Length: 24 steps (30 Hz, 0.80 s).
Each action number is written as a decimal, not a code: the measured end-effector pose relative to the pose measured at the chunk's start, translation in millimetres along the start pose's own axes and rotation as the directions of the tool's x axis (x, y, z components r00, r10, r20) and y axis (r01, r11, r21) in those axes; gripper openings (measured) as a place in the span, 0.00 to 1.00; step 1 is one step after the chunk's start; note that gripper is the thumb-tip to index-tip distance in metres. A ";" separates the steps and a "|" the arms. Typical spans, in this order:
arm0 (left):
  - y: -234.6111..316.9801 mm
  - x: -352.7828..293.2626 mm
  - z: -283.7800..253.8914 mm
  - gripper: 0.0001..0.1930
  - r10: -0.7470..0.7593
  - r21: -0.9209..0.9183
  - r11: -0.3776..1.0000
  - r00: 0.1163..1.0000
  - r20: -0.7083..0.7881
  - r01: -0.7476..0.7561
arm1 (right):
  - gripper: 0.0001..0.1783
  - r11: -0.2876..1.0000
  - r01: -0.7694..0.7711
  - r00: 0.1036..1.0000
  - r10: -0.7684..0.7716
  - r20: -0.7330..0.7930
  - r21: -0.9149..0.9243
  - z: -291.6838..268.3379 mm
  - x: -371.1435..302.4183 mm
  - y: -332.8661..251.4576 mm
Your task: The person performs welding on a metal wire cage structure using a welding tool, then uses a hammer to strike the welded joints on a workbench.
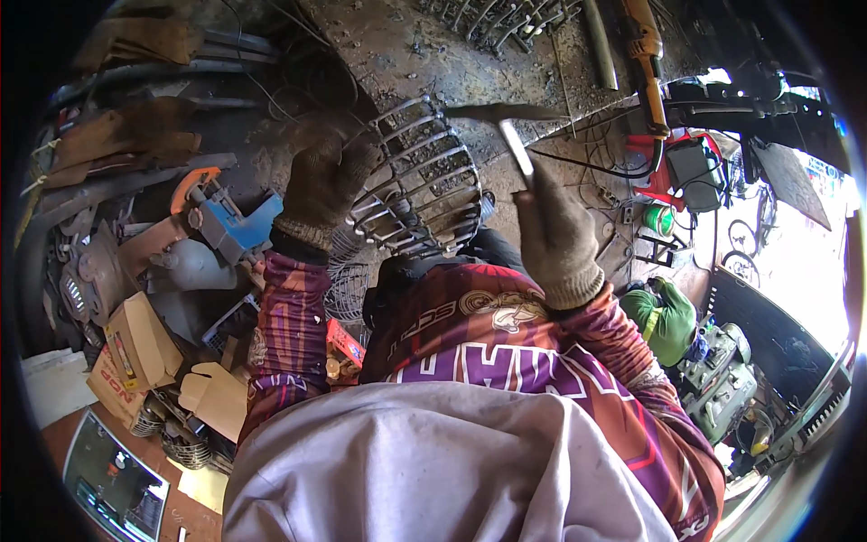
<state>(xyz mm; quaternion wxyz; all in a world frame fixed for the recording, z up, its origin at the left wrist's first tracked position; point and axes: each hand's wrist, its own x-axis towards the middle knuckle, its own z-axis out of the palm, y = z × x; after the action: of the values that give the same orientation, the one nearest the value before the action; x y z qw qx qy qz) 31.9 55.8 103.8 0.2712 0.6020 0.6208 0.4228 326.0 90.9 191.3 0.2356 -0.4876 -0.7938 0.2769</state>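
My left hand [323,181], in a dark, dirty work glove, is closed on the left rim of a round basket of welded metal rods [424,176]. The basket is tilted at the near edge of the worktable [388,41]. A brown-grey glove covers my right hand [560,239], which is wrapped round the pale metal handle of a chipping hammer [508,113]. The hammer's long dark head lies crosswise just beyond the basket's upper right rim. Whether it touches the basket, I cannot tell.
More welded rod pieces [506,18] and an orange angle grinder [643,45] lie at the far side. Left are a blue and orange machine [230,217] and cardboard boxes [140,348]. At right, a person in green [664,316] is beside a grey machine [722,379]. Cables cross the floor.
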 end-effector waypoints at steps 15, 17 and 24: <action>3.3 -1.1 1.3 0.15 -0.148 -0.235 0.961 0.989 0.000 0.144 | 0.23 0.992 -0.055 0.994 0.065 -0.092 0.112 -1.9 -10.9 3.3; -4.2 -1.4 -3.8 0.17 -0.068 -0.020 0.997 0.995 0.078 0.069 | 0.23 1.000 -0.015 1.000 0.015 -0.008 -0.006 5.9 -4.3 5.9; -12.9 -7.6 1.3 0.21 -0.172 -0.153 0.969 0.974 0.150 0.195 | 0.23 0.997 -0.074 0.997 0.074 0.012 0.028 -2.0 -2.5 -3.2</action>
<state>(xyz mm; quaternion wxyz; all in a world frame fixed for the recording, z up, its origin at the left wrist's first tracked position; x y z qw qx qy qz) 27.3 49.7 90.8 0.4001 0.5444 0.6166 0.4042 326.3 87.9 194.6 0.2278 -0.5117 -0.7725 0.2991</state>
